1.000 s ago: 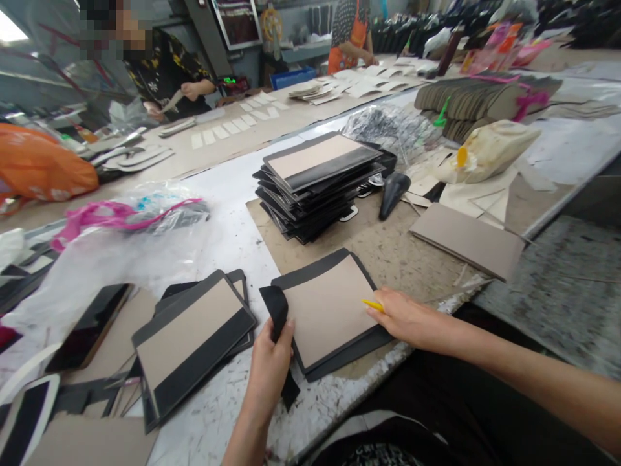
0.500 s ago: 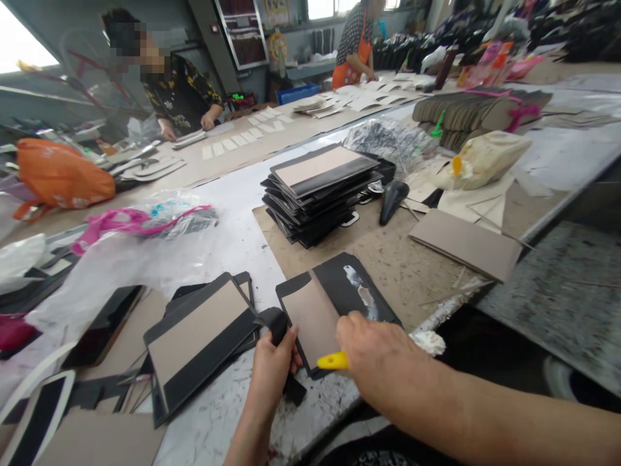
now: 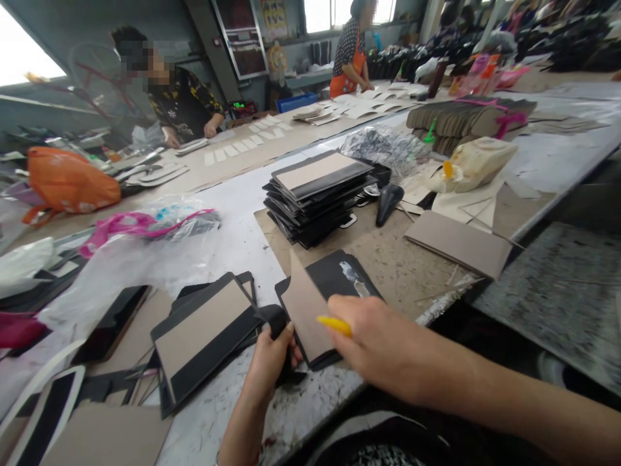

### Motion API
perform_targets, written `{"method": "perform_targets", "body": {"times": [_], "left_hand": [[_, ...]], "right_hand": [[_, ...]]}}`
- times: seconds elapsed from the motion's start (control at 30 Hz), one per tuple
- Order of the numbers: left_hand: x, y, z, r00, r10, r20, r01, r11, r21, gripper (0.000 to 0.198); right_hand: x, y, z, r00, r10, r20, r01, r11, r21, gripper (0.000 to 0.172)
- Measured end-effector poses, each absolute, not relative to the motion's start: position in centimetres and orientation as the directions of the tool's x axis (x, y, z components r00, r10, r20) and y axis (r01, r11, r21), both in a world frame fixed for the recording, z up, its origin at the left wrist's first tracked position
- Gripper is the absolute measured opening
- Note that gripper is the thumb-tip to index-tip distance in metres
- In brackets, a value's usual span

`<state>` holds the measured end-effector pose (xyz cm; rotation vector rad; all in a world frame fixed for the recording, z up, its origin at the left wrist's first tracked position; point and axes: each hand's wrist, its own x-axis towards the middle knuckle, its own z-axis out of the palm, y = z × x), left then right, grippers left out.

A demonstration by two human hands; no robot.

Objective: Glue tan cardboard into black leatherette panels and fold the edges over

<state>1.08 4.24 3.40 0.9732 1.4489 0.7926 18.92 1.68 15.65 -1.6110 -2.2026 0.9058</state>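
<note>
My left hand point(image 3: 274, 356) pinches a black strip point(image 3: 272, 316) at the left edge of a black panel point(image 3: 334, 275). On that panel lies a beige card point(image 3: 308, 307), its far corner lifted and its near part flat. My right hand point(image 3: 371, 340) is closed round a yellow-handled glue brush point(image 3: 334, 325), with the fingers against the card's right edge; the brush head is hidden. A white, wet-looking smear point(image 3: 352, 277) shows on the panel beyond my right hand. To the left, a black panel with a beige card point(image 3: 206, 333) rests on similar pieces.
A stack of black panels point(image 3: 315, 200) stands behind my hands. Beige boards point(image 3: 458, 239) and a dark cone-shaped object point(image 3: 389, 204) lie to the right. A phone-like dark slab point(image 3: 111, 323) and plastic bags point(image 3: 145, 259) lie left. Two people work at the far table.
My right hand has moved slightly left and up, over the card. The card's far end now stands up more. The white brush head, visible before, is hidden now. My left hand keeps its hold.
</note>
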Motion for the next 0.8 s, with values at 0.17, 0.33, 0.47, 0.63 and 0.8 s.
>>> {"method": "perform_targets", "body": {"times": [0.17, 0.33, 0.47, 0.63, 0.8], "left_hand": [[0.9, 4.3, 3.1, 0.038, 0.889, -0.456, 0.11, 0.45, 0.886, 0.038], [1.2, 4.6, 3.2, 0.023, 0.89, -0.456, 0.119, 0.451, 0.885, 0.034], [1.3, 4.6, 3.3, 0.015, 0.892, -0.452, 0.134, 0.446, 0.885, 0.031], [1.3, 4.5, 3.0, -0.003, 0.897, -0.443, 0.142, 0.439, 0.887, 0.031], [1.6, 4.6, 3.2, -0.025, 0.9, -0.436, 0.146, 0.435, 0.889, 0.027]], "right_hand": [[23.3, 3.2, 14.4, -0.18, 0.883, -0.434, 0.46, -0.315, -0.83, 0.024], [26.6, 2.8, 13.5, -0.085, 0.896, -0.436, 0.368, -0.378, -0.849, 0.032], [28.2, 2.2, 14.6, 0.009, 0.924, -0.382, 0.297, -0.367, -0.882, 0.034], [28.6, 1.6, 15.6, 0.082, 0.935, -0.344, 0.218, -0.354, -0.91, 0.034], [29.3, 1.0, 15.9, 0.127, 0.961, -0.246, 0.16, -0.265, -0.951, 0.025]]}}
